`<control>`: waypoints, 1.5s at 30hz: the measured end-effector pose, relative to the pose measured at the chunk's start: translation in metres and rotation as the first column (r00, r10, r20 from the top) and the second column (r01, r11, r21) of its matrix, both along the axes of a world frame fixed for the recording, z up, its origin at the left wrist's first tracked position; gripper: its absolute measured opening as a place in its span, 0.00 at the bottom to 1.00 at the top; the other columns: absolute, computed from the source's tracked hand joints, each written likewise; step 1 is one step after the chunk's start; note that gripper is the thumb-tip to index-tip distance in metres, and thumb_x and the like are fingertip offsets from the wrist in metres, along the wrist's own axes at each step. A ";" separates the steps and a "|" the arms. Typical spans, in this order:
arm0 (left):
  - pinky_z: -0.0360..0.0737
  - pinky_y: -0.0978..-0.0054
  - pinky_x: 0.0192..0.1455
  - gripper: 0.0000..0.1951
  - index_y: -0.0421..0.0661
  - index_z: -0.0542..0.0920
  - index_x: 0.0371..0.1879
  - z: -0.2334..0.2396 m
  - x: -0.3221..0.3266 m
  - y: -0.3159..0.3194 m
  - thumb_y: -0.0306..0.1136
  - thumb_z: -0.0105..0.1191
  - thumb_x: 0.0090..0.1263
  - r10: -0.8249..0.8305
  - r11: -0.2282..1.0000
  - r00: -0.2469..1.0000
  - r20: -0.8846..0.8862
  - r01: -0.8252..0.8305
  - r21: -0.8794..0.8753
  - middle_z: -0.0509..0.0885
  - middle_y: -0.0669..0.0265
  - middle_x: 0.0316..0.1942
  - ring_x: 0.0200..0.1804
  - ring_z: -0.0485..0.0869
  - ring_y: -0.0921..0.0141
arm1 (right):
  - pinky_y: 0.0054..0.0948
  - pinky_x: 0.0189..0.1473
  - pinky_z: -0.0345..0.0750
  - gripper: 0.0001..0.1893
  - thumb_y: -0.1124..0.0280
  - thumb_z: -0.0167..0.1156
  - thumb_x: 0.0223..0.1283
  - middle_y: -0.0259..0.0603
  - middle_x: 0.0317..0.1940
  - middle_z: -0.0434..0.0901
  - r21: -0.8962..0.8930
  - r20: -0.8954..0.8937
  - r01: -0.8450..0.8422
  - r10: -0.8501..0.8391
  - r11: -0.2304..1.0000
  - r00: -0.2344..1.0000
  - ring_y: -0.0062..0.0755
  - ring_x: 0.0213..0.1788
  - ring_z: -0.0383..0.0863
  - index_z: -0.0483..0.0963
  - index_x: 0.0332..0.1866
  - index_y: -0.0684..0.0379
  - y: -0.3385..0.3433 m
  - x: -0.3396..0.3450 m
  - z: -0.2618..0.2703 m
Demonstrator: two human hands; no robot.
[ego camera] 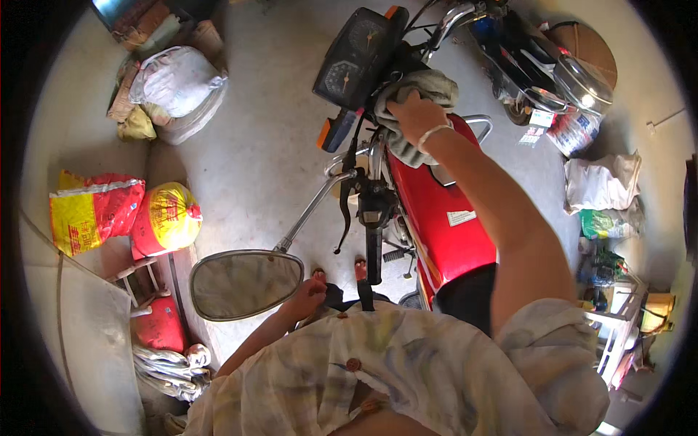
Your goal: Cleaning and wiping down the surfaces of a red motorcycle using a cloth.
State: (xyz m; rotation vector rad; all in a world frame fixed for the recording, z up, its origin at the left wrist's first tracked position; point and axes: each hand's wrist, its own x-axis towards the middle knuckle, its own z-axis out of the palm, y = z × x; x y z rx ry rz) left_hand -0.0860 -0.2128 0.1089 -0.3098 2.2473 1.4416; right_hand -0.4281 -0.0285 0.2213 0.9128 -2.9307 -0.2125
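Observation:
A red motorcycle stands before me, its fuel tank [458, 234] bearing a small printed label. My right hand [419, 115] presses a grey-green cloth [406, 147] against the area between the tank's front and the handlebar centre. The cloth hides what lies beneath it. Just ahead is the black instrument cluster [357, 60] with two dials. My left hand [308, 297] hangs low beside the rear-view mirror [246, 284], fingers loosely curled, and no object shows in it. Close by are the black handlebar grip [374, 253] and a control lever [344, 210].
Another motorcycle [537, 65] is parked at the upper right. Red-and-yellow sacks [166, 218] stand at the left, a white sack [177, 79] at the upper left. More bags [602, 182] line the right wall. The mirror's stem [313, 210] juts out on my left.

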 end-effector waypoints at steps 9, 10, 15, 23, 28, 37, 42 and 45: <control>0.72 0.74 0.44 0.13 0.40 0.75 0.37 -0.002 -0.009 0.003 0.32 0.53 0.53 0.020 0.994 0.951 0.307 -0.051 0.093 0.78 0.62 0.33 0.38 0.77 0.70 | 0.38 0.40 0.75 0.16 0.71 0.48 0.51 0.53 0.42 0.73 0.043 0.175 0.106 -0.112 0.993 0.978 0.48 0.42 0.76 0.69 0.48 0.50 -0.019 -0.020 0.015; 0.74 0.74 0.42 0.13 0.41 0.77 0.36 -0.016 0.000 0.000 0.33 0.53 0.52 0.023 0.997 0.963 0.267 -0.043 0.067 0.80 0.59 0.32 0.36 0.79 0.67 | 0.38 0.40 0.75 0.16 0.71 0.48 0.51 0.53 0.42 0.73 0.039 0.183 0.106 -0.111 0.994 0.977 0.48 0.42 0.76 0.69 0.48 0.50 -0.030 -0.017 0.016; 0.75 0.73 0.40 0.14 0.41 0.78 0.37 -0.021 -0.002 0.005 0.33 0.53 0.51 -0.095 0.995 0.992 0.078 0.098 -0.034 0.81 0.58 0.32 0.34 0.80 0.65 | 0.40 0.40 0.75 0.16 0.71 0.46 0.51 0.49 0.39 0.73 0.107 0.040 -0.055 0.051 0.993 0.998 0.49 0.40 0.76 0.70 0.47 0.50 -0.014 -0.012 0.011; 0.77 0.75 0.33 0.12 0.39 0.76 0.39 0.006 -0.015 -0.003 0.31 0.49 0.58 -0.157 0.981 0.988 0.016 0.157 -0.115 0.81 0.62 0.34 0.33 0.78 0.75 | 0.38 0.43 0.72 0.18 0.72 0.48 0.50 0.50 0.40 0.72 -0.082 0.102 0.287 -0.279 0.954 0.955 0.53 0.44 0.73 0.69 0.49 0.44 0.085 -0.045 0.016; 0.78 0.74 0.29 0.12 0.38 0.73 0.42 -0.025 0.033 -0.024 0.28 0.48 0.60 0.302 0.855 0.863 0.404 -0.433 0.286 0.78 0.61 0.35 0.33 0.79 0.70 | 0.40 0.47 0.70 0.19 0.70 0.50 0.49 0.53 0.46 0.68 -0.304 -0.076 0.097 -0.125 0.948 0.989 0.53 0.51 0.68 0.69 0.50 0.44 0.021 -0.074 0.037; 0.79 0.75 0.27 0.14 0.38 0.74 0.43 -0.015 0.006 -0.012 0.31 0.51 0.59 0.228 0.959 0.963 0.146 -0.248 0.135 0.80 0.62 0.34 0.30 0.79 0.74 | 0.44 0.48 0.70 0.18 0.70 0.46 0.48 0.53 0.46 0.67 -0.280 0.118 0.289 -0.265 0.916 0.957 0.53 0.50 0.69 0.70 0.48 0.48 0.025 -0.049 -0.003; 0.74 0.75 0.37 0.15 0.35 0.74 0.39 0.004 0.017 -0.010 0.32 0.51 0.55 0.324 0.922 0.918 0.229 -0.361 0.143 0.78 0.58 0.34 0.34 0.77 0.71 | 0.43 0.46 0.70 0.18 0.72 0.46 0.47 0.54 0.43 0.70 -0.151 0.100 0.151 -0.137 0.977 0.986 0.54 0.45 0.72 0.70 0.47 0.49 0.041 0.008 -0.011; 0.74 0.75 0.34 0.14 0.35 0.75 0.37 0.021 0.015 -0.009 0.31 0.51 0.55 0.334 0.931 0.910 0.247 -0.359 0.064 0.79 0.60 0.31 0.31 0.77 0.71 | 0.39 0.46 0.70 0.19 0.72 0.49 0.45 0.54 0.38 0.74 -0.541 0.061 0.104 -0.085 0.835 0.995 0.50 0.44 0.73 0.69 0.47 0.56 0.084 -0.045 -0.034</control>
